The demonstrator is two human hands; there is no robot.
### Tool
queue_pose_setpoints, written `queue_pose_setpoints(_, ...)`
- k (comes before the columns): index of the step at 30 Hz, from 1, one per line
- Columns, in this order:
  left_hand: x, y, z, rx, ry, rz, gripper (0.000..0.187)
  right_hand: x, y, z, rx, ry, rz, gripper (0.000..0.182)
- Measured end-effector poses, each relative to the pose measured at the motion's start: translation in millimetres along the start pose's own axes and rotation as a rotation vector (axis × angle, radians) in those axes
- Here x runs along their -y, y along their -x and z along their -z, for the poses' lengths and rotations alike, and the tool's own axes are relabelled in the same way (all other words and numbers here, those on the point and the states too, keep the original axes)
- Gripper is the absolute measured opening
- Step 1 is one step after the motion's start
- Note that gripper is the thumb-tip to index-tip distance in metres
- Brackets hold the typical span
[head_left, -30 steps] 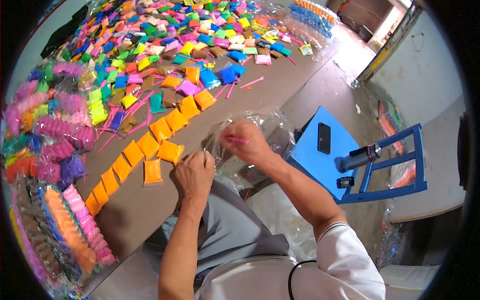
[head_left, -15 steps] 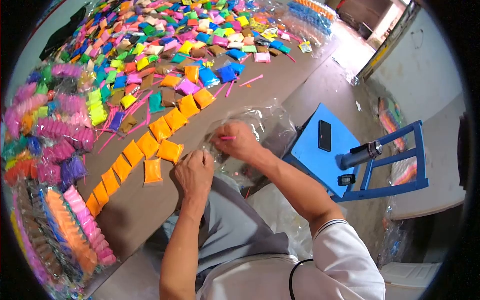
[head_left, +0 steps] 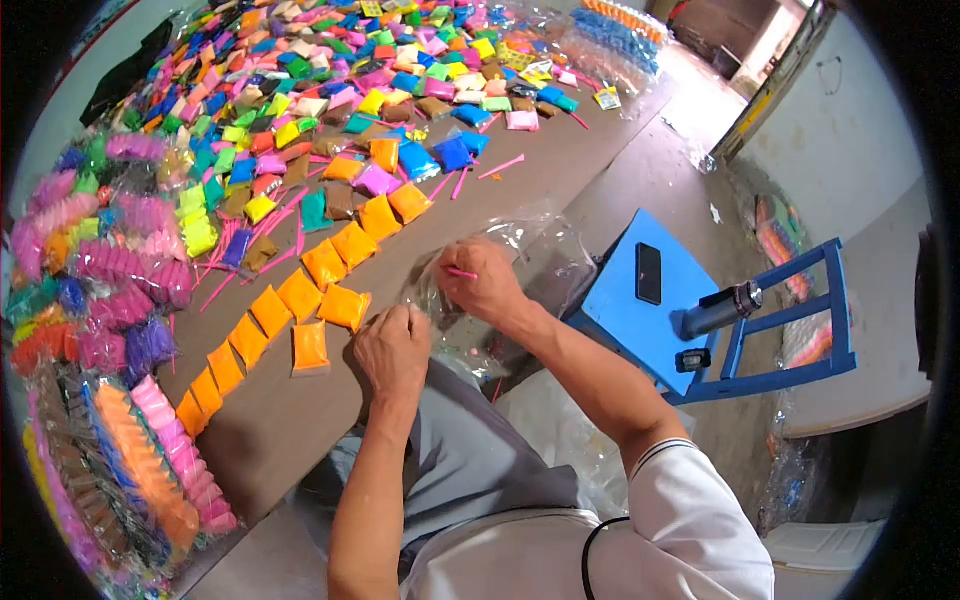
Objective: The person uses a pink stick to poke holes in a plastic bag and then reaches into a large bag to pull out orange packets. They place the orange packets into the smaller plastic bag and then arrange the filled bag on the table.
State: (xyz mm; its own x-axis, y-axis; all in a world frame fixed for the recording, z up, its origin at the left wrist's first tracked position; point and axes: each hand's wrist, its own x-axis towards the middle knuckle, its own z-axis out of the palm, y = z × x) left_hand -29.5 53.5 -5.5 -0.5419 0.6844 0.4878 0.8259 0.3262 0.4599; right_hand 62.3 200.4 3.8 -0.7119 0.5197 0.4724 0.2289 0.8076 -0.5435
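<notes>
My left hand (head_left: 393, 347) is closed at the near edge of a clear plastic bag (head_left: 550, 243), fingertips pinched on the film. Higher and to the right, my right hand (head_left: 480, 282) has its fingers curled around a small pink plastic stick (head_left: 460, 273) and overlaps the bag's upper left part. The bag spreads over my lap and the table edge. Just left of my left hand lie a single orange packet (head_left: 310, 345) and another orange packet (head_left: 344, 307). A slanting row of orange packets (head_left: 299, 296) runs beyond them across the brown table (head_left: 300, 420).
A heap of multicoloured packets (head_left: 380, 100) covers the table's far side, with loose pink sticks (head_left: 290, 225) along its edge. Bundled packet strips (head_left: 150, 450) stand at left. On the right, a blue chair (head_left: 625, 300) carries a phone (head_left: 649, 272), a flask (head_left: 715, 312) and a small black device (head_left: 692, 360).
My right hand has shifted slightly right, still with the pink stick. My left hand stays closed at the bag's edge. The packets lie as before.
</notes>
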Motion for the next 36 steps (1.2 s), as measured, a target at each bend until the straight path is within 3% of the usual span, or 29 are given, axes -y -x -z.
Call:
queue_pose_setpoints(3, 4.2, 6.5, -0.8, -0.004, 0.015, -0.002, 0.03, -2.0, 4.3, -7.8, 0.139, -0.037, 0.001, 0.015)
queue_pose_setpoints(6, 4.4, 2.1, 0.8, 0.016, 0.013, 0.005, 0.03, -28.3, -1.5, 6.2, -0.155, 0.106, -0.047, 0.012)
queue_pose_setpoints(7, 3.0, 0.4, 1.5, 0.015, 0.027, 0.019, 0.03, -26.9, -0.2, 20.4, -0.16, 0.112, -0.042, 0.012)
queue_pose_setpoints(9, 2.1, 1.5, 1.7, 0.021, 0.04, 0.032, 0.031, -14.9, 14.9, 46.1, -0.007, -0.571, -0.571, 0.01)
queue_pose_setpoints(13, 3.3, 4.0, 5.8, 0.007, 0.088, 0.05, 0.032, 15.8, 45.7, 63.8, -0.005, -0.848, -0.611, 0.01)
queue_pose_setpoints(16, -7.9, 13.1, 19.2, 0.066, 0.193, 0.116, 0.031, 34.8, 65.4, 53.7, 0.123, -0.58, -0.269, 0.014)
queue_pose_setpoints(19, -10.3, 31.3, 32.7, 0.125, 0.299, 0.171, 0.034, 37.0, 80.7, 32.1, 0.137, -0.709, -0.223, 0.013)
queue_pose_setpoints(24, -4.0, 52.4, 49.1, 0.118, 0.507, 0.257, 0.039, 39.6, 96.6, 27.4, 0.147, -0.483, -0.17, 0.011)
queue_pose_setpoints(27, -0.5, 58.7, 54.5, 0.119, 0.508, 0.288, 0.04, 50.4, 106.4, 45.2, 0.154, -0.588, -0.177, 0.012)
queue_pose_setpoints(30, -0.6, 63.5, 58.7, 0.119, 0.504, 0.267, 0.039, 74.1, 108.0, 74.0, 0.02, -0.583, -0.083, 0.012)
queue_pose_setpoints(33, -15.2, 62.4, 71.5, 0.148, 0.494, 0.203, 0.039, 76.2, 96.6, 90.1, -0.075, -0.444, 0.044, 0.013)
queue_pose_setpoints(35, -18.5, 65.2, 76.9, 0.16, 0.506, 0.171, 0.039, 51.8, 90.9, 77.1, 0.062, -0.246, 0.146, 0.013)
queue_pose_setpoints(36, -18.1, 66.2, 80.0, 0.163, 0.512, 0.14, 0.039, 46.7, 88.4, 71.5, -0.023, -0.175, 0.209, 0.013)
